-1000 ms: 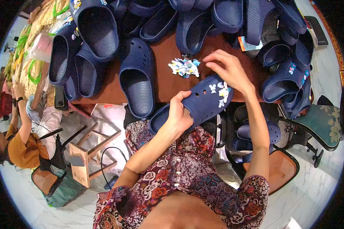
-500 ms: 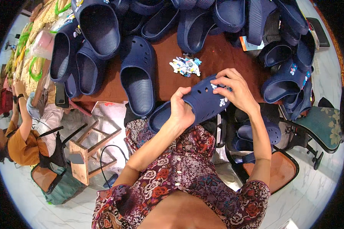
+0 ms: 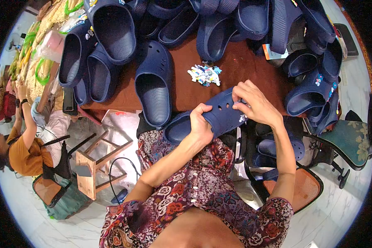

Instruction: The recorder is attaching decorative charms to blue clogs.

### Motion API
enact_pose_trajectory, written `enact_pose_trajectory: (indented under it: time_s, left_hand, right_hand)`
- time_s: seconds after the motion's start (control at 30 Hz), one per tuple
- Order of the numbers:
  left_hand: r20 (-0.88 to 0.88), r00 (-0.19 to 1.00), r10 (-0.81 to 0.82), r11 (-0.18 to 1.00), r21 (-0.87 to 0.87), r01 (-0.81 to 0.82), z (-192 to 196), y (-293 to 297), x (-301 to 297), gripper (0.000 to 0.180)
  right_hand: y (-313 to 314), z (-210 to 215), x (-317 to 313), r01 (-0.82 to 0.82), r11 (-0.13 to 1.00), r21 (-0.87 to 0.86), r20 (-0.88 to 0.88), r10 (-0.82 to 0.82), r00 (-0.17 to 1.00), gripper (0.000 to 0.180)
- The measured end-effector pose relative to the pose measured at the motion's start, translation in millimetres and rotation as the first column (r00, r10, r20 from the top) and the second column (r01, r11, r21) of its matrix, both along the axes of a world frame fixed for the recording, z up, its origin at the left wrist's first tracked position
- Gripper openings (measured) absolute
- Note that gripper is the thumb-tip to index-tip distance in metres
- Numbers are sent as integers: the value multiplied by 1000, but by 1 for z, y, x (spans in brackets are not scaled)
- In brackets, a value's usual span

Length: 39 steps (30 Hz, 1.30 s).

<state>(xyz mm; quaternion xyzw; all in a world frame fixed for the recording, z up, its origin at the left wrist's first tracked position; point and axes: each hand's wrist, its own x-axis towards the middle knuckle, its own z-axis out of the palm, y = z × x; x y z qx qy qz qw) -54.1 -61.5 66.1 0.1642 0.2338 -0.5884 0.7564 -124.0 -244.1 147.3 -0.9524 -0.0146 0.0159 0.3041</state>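
My left hand (image 3: 201, 125) grips a navy foam clog (image 3: 223, 120) around its opening, thumb on top, and holds it tilted above my lap at the table's front edge. At the toe, the fingers of my right hand (image 3: 254, 103) pinch a small shoe charm (image 3: 235, 103), mostly hidden, against the vent holes. Another white charm (image 3: 243, 118) sits on the clog's toe beside that hand. Beyond the clog, a small pile of white, blue and yellow charms (image 3: 204, 75) lies on the brown cloth. A single clog (image 3: 153, 89) rests to its left.
Many navy clogs crowd the back of the brown-covered table (image 3: 252, 70), and some at the right (image 3: 314, 97) bear charms. A wooden stool (image 3: 96, 165) and chairs (image 3: 347, 140) stand around. At the far left a person in an orange shirt (image 3: 25, 155) sits.
My right fingers have curled in closer over the holes, covering the charm seen there before. The left hand keeps its grip. The whole view has shifted slightly.
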Motion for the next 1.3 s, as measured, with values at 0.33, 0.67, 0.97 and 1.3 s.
enact_pose_trajectory:
  time_s: [0.33,0.67,0.97,1.3]
  left_hand:
    - [-5,1000,6,999,-54,-6,-1,1,2,48]
    - [-50,999,-8,1000,-22,7,2,1,6,49]
    - [-83,997,9,998,-56,-14,-1,2,11,51]
    - [-91,994,-62,998,11,63,3,13,-11,52]
  right_hand:
    - [4,1,-2,86,996,-7,1,-86,996,23]
    - [3,-1,-5,98,993,-66,83,-93,992,23]
    - [2,-3,-9,59,998,-8,112,-57,992,21]
    - [-23,-29,42,138,962,236,45,-153,987,19]
